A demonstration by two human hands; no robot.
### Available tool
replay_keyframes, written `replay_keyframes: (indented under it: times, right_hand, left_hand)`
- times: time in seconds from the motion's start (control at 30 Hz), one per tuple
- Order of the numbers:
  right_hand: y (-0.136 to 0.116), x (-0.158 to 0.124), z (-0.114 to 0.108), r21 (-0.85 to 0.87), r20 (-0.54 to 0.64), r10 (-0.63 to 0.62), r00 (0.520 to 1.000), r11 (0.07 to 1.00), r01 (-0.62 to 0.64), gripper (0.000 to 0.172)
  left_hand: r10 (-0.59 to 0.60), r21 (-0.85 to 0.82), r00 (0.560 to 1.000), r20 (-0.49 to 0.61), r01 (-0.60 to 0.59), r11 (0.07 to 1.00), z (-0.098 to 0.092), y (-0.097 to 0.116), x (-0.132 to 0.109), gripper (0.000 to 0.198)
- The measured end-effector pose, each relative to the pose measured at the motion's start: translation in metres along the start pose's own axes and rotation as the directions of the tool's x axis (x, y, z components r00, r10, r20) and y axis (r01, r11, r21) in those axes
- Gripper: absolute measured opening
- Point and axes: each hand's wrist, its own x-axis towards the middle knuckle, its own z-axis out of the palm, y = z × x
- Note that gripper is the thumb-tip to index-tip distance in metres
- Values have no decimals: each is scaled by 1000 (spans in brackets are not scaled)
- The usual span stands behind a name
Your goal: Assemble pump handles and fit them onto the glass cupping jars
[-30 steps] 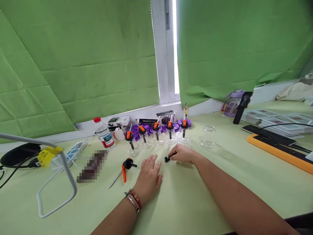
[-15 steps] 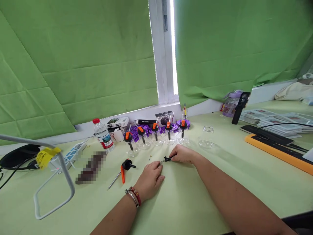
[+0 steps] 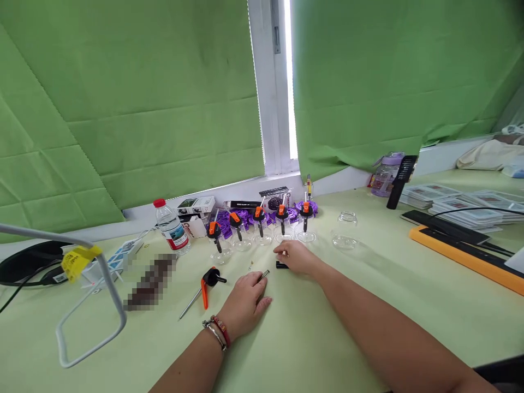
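Note:
My left hand (image 3: 249,299) rests low on the table with the thumb spread away from the fingers. A small metal spring (image 3: 265,274) sticks out at its fingertips, seemingly gripped there. Just to the right, a short black plastic part (image 3: 281,265) lies on the table, partly hidden by my right hand (image 3: 298,256). That hand hovers over the part, fingers reaching left and slightly apart, with nothing visible in them. Tiny bits (image 3: 251,265) lie beyond my left fingers. A black lid with an orange lever (image 3: 209,281) and a metal tube lies to the left.
Several glass jars with black and orange tops (image 3: 282,218) stand in a row behind my hands. An open glass jar (image 3: 346,232) is to their right. A water bottle (image 3: 172,226), a grey metal frame (image 3: 112,289) and an orange-edged bar (image 3: 462,256) flank the work area.
My right hand has let go of the black part and shifted slightly left and up over it. The spring is now apart from the black part, at my left fingertips.

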Motion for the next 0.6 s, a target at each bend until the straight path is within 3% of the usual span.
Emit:
replay_keyframes:
  times: [0.13,0.37,0.6]
  right_hand:
    - [-24,23,17,-133,16,-99,995,986,100,33]
    - [-55,66,29,-356,100,-66,993,929,98,26]
    - [-62,73,37,-447,156,-54,986,887,119,28]
  left_hand:
    - [26,-2,1000,-7,-26,1000,-7,-4,-4,29]
    - [16,-11,1000,14,-16,1000,-13,-7,-8,26]
    - [18,-33,998,52,-17,999,-18,-8,-9,23]
